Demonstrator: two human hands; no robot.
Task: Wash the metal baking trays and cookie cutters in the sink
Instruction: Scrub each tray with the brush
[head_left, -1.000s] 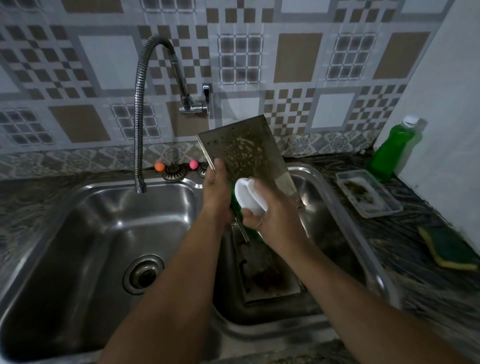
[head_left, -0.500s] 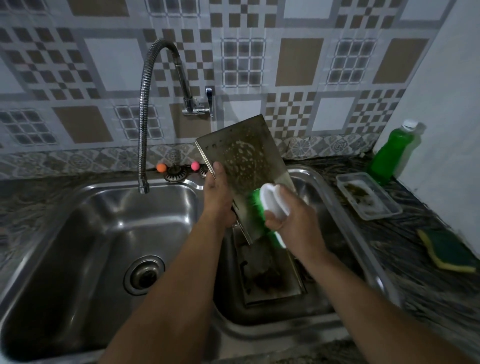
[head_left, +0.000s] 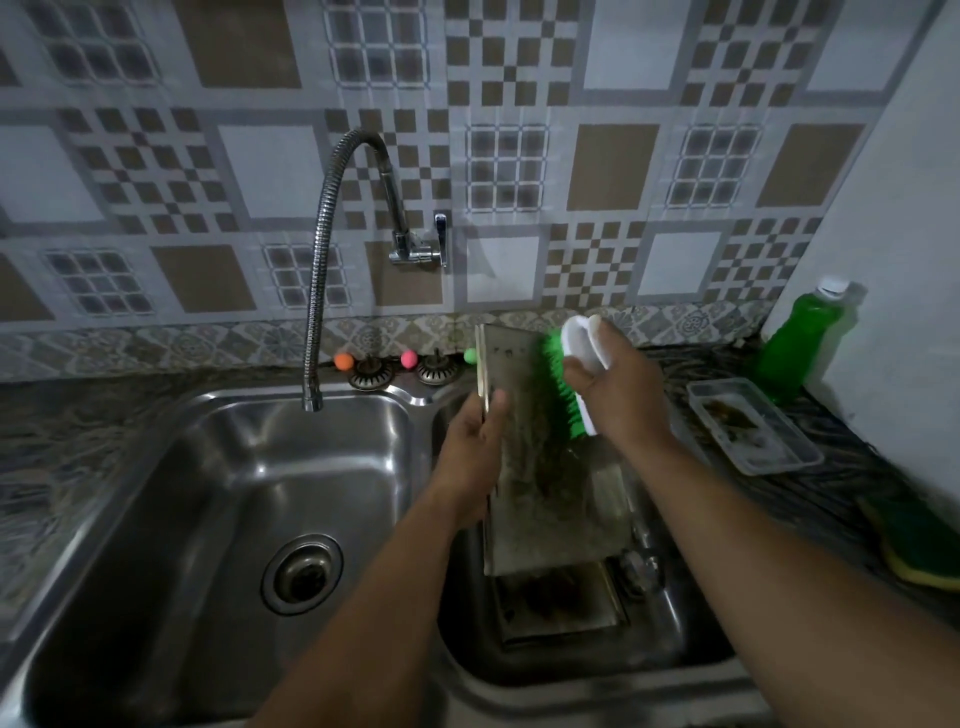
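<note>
A dirty metal baking tray (head_left: 540, 478) stands tilted on its lower edge over the right sink basin (head_left: 670, 644). My left hand (head_left: 475, 452) grips its left edge, thumb on the face. My right hand (head_left: 615, 395) holds a white-handled scrub brush (head_left: 571, 374) whose green bristles press against the tray's upper right part. A second soiled tray (head_left: 561, 608) lies flat in the bottom of the right basin, partly hidden behind the held tray. No cookie cutters can be made out.
The left basin (head_left: 218, 499) holds only its drain, under a flexible tap (head_left: 322, 270). On the right counter are a clear plastic container (head_left: 753, 426), a green soap bottle (head_left: 800, 338) and a green-yellow sponge (head_left: 919, 540). Sink plugs with coloured knobs (head_left: 371, 371) sit behind the basins.
My right hand has moved the brush up from the tray's lower middle to its upper right part. The tray now stands lower and turned more edge-on. The camera view tilted up.
</note>
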